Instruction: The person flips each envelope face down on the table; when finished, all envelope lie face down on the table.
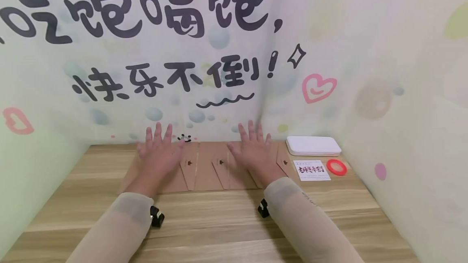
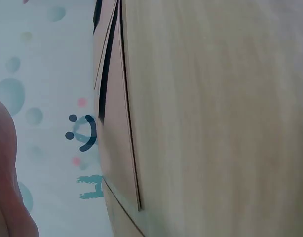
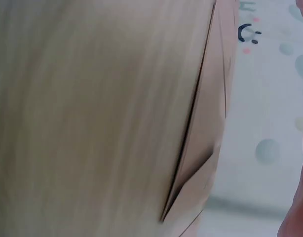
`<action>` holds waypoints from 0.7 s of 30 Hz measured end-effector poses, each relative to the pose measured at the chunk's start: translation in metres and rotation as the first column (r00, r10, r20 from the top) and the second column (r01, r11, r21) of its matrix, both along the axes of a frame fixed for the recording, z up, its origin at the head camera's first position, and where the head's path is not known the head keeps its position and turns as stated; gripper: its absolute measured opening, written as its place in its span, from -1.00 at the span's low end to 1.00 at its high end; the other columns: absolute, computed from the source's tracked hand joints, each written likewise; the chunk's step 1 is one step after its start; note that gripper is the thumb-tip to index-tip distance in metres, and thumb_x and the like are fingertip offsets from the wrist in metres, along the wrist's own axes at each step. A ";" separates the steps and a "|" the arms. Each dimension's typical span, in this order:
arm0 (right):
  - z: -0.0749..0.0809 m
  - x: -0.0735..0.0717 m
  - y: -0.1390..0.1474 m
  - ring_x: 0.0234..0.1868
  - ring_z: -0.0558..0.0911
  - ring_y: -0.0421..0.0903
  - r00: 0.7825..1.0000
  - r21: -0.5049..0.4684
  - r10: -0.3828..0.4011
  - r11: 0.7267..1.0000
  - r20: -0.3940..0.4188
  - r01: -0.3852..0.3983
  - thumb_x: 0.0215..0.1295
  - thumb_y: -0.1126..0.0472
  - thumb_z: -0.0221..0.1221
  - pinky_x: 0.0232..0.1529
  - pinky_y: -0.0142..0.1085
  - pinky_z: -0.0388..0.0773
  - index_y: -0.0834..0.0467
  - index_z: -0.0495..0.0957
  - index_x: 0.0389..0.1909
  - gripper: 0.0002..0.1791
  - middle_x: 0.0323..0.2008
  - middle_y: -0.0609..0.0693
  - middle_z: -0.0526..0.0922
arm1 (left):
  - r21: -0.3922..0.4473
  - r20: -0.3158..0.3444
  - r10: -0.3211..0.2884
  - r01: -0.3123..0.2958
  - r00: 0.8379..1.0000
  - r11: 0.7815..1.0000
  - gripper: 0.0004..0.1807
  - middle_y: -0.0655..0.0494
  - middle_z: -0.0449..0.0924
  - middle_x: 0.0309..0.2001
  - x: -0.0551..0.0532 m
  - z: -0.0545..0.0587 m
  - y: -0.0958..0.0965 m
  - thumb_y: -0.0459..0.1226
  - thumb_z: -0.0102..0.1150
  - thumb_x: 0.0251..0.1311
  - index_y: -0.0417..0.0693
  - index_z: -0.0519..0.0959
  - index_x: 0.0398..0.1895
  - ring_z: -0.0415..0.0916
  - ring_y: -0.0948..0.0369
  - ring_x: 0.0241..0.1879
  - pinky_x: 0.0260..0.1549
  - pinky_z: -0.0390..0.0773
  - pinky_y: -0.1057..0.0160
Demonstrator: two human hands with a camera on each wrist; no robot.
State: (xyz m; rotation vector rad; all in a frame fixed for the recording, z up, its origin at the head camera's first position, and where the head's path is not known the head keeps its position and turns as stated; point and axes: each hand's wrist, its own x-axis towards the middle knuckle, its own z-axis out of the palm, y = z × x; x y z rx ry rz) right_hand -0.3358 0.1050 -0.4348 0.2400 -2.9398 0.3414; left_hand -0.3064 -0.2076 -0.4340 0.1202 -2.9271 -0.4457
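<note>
Several brown cardboard pieces with slanted edges and small dark prints lie flat in an overlapping row along the back of the table. My left hand, fingers straight and spread, is over the left part of the row. Over the right part is my right hand, also spread, palm down. Neither hand grips anything. The left wrist view shows the cardboard edge-on, with part of the hand at far left. In the right wrist view a slanted flap of cardboard stands slightly raised.
Right of the cardboard lie a white case, a white card with dark writing and a red ring. A wall with large lettering rises behind the wooden table; more walls stand at both sides.
</note>
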 end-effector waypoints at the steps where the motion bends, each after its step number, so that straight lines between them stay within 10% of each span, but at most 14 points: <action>1: 0.002 0.002 -0.003 0.79 -0.32 0.24 1.000 0.001 0.006 1.000 0.002 -0.006 0.42 -0.68 -0.39 0.66 0.45 -0.24 -0.28 -0.21 0.77 0.02 0.79 -0.03 -0.37 | 0.001 -0.005 0.002 -0.002 1.000 1.000 0.07 0.01 -0.65 0.76 0.002 0.000 -0.001 0.58 -0.83 0.32 0.29 -0.31 0.79 -0.63 -0.31 0.72 0.41 -0.56 -0.70; 21: 0.008 0.031 -0.081 0.77 -0.03 0.19 0.987 -0.097 0.157 0.983 0.027 -0.154 0.56 -0.52 -0.25 0.68 0.32 0.05 -0.23 -0.11 0.77 -0.10 0.79 -0.05 -0.09 | 0.222 -0.010 0.005 -0.003 1.000 0.975 0.00 -0.19 -0.51 0.77 0.039 0.000 -0.037 0.46 -0.69 0.49 0.12 -0.29 0.79 -0.54 -0.44 0.69 0.37 -0.26 -0.76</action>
